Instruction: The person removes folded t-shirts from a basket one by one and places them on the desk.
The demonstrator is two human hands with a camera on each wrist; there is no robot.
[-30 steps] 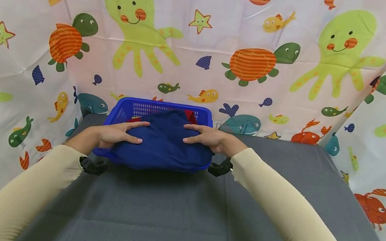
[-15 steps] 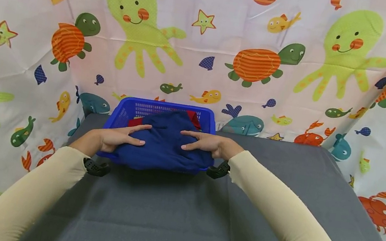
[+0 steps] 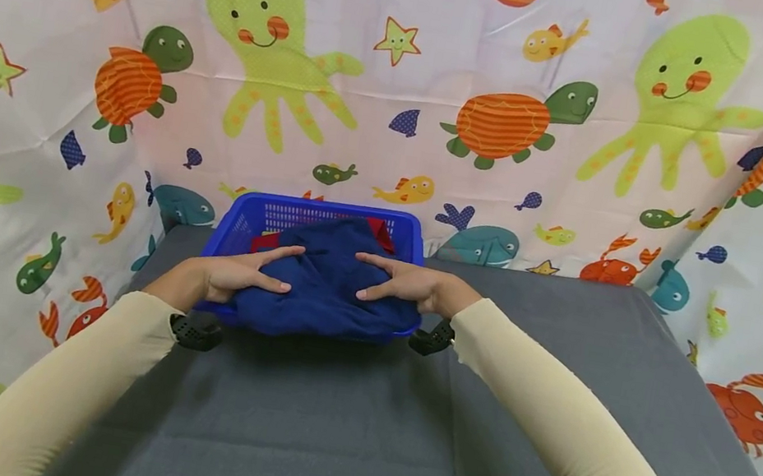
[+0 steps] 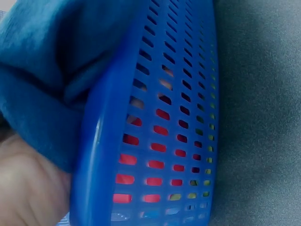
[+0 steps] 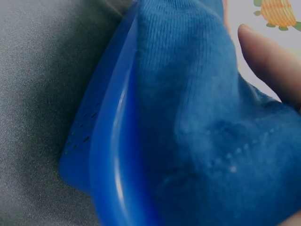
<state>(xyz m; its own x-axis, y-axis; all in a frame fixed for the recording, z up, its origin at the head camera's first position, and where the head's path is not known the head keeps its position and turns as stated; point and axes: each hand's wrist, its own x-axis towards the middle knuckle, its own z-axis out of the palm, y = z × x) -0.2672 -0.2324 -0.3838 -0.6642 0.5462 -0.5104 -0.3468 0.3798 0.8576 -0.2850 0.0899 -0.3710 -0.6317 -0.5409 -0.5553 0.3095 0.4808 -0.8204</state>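
A dark blue knit garment lies bunched in a blue perforated plastic basket and hangs over its front rim. Ribbing and a stitched seam show on the garment in the right wrist view. My left hand rests on its left side, thumb and forefinger stretched out over it. From the opposite side my right hand presses on it with thumb and forefinger spread. The remaining fingers of both hands are mostly hidden. Red cloth pokes out behind the garment, and red and yellow show through the basket's holes.
The basket stands on a grey cloth-covered table, near the back. A curtain printed with sea animals hangs close behind and along both sides. Each wrist carries a black device.
My left hand has shifted slightly inward over the garment, and my right hand slightly down. The head view has swayed a little. Basket and garment stay in place.
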